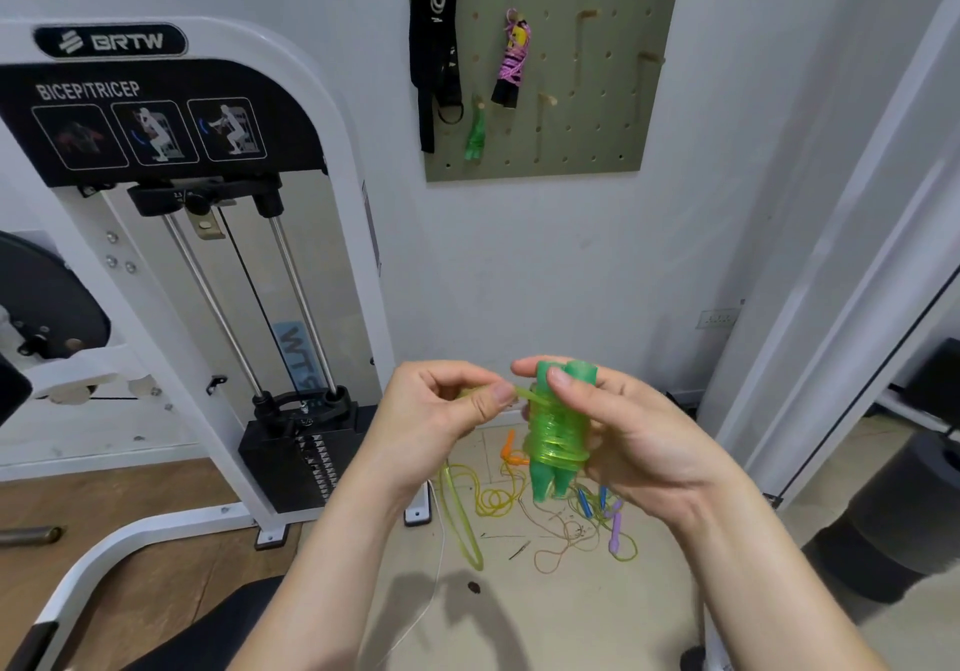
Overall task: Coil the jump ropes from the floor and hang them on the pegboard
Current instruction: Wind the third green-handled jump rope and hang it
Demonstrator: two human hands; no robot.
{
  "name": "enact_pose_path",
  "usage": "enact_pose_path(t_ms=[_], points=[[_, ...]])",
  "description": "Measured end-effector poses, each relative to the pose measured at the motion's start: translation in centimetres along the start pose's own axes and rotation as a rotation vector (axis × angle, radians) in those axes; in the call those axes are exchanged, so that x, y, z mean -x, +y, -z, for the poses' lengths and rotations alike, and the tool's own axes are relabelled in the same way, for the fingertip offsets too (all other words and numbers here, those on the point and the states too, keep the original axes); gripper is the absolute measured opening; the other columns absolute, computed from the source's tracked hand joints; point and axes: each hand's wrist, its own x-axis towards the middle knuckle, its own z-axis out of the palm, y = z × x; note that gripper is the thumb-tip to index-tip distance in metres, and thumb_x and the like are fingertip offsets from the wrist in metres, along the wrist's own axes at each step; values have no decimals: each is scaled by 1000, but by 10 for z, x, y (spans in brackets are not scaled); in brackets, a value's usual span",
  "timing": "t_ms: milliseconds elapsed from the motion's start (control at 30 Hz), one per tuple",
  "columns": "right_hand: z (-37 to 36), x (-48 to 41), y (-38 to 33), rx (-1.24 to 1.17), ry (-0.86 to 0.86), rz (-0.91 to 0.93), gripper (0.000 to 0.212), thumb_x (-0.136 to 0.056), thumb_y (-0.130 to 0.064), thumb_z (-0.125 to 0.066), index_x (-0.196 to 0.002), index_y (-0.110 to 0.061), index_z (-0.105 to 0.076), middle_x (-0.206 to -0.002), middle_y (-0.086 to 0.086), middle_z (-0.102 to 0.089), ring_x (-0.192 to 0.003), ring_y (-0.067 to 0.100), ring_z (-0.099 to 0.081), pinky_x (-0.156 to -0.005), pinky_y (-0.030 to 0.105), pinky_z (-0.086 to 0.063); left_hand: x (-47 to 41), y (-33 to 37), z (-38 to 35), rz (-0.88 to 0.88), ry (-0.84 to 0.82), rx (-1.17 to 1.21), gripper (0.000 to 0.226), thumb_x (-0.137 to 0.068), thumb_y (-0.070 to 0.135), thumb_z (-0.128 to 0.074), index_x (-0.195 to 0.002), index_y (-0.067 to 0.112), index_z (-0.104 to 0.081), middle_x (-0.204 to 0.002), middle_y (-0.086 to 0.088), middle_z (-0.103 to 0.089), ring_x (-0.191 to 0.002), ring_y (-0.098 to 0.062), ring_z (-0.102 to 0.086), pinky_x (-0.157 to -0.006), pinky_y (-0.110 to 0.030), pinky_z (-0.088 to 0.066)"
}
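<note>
We hold the translucent green plastic jump rope at chest height, in front of the white wall and above the pale floor. Its cord is wound in tight turns around its two green handles, which stand side by side and upright. Our right hand grips this bundle, with the thumb across the handle tops and the fingers curled behind. Our left hand pinches the free length of cord between thumb and forefinger, just beside the bundle's upper turns. The rest of the cord hangs from that hand in a long loop towards the floor.

Below the bundle, a tangle of loose ropes lies on the floor, with orange, blue and purple handles among thin yellow and brown cords. On the wall above hangs the grey-green pegboard, carrying a pink-and-black wound rope, a small green bundle and black straps. A white bicep/tricep weight machine stands to the left.
</note>
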Motion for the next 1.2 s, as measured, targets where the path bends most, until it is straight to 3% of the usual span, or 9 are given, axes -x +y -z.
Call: enact_pose_path(t_ms=[100,267,367,467,633,833,967,1067,1200], points=[[8,-2,-3,171,125,86,25,-64,-30,-78,-85,-15,-78,-69,-2,-61,-64,12,-54,-70,32,-41,-5,1,5,-48,-5,-113,7,-80,6,-70,-74,7,-69,-51,13,-58,-48,2,-47,-51,-12,-38],[6,-4,3,42,-66,115,47,-73,-43,-79,-93,-2,-68,-49,-12,-47,-42,3,-33,-72,39,-24,-16,0,-5,-84,-10,-66,11,-82,10,-68,-71,11,-68,-59,4,-62,-48,-11,-43,-48,-19,-39],[2,-3,-2,112,59,156,38,-75,-37,-75,-90,-2,-67,-53,-4,-58,-45,8,-38,-51,24,-23,-10,-13,-12,-10,10,47,14,-78,20,-66,-73,8,-68,-56,2,-60,-46,-12,-42,-46,-20,-38],[7,0,-11,118,207,192,21,-72,-26,-67,-80,-8,-71,-71,6,-68,-56,12,-55,-45,17,-38,-1,-29,-11,51,25,42,17,-85,18,-63,-77,4,-67,-59,-14,-52,-46,-12,-43,-47,-20,-40],[5,-3,-17,-97,246,212,17,-73,-24,-65,-76,-11,-75,-76,4,-69,-58,9,-59,-50,17,-49,8,-49,-28,151,160,5,24,-93,6,-56,-71,9,-66,-51,-2,-45,-40,-8,-33,-45,-22,-28],[3,-16,6,-349,475,198,12,-92,-12,-59,-82,-6,-62,-82,9,-65,-70,17,-64,-55,24,-57,18,-59,-33,-87,129,-517,26,-92,31,-54,-67,25,-55,-56,9,-54,-56,-6,-55,-58,-25,-42],[7,-23,22,-84,644,313,6,-92,-7,-61,-91,-2,-59,-81,7,-62,-63,11,-64,-59,27,-59,16,-52,-25,-280,76,-865,31,-92,40,-45,-71,19,-57,-59,11,-44,-60,-12,-47,-55,-27,-38],[13,-24,32,466,741,503,6,-89,-9,-67,-88,-10,-61,-83,7,-62,-69,15,-63,-65,31,-57,13,-38,-16,-439,33,-1173,33,-89,42,-44,-68,21,-60,-58,6,-51,-53,-20,-55,-45,-25,-39],[24,-19,28,882,618,582,14,-85,-14,-71,-87,-21,-59,-86,-2,-64,-81,17,-62,-77,30,-53,3,-12,-2,-503,9,-1240,30,-87,42,-46,-77,25,-69,-61,6,-56,-56,-21,-59,-46,-28,-47]])
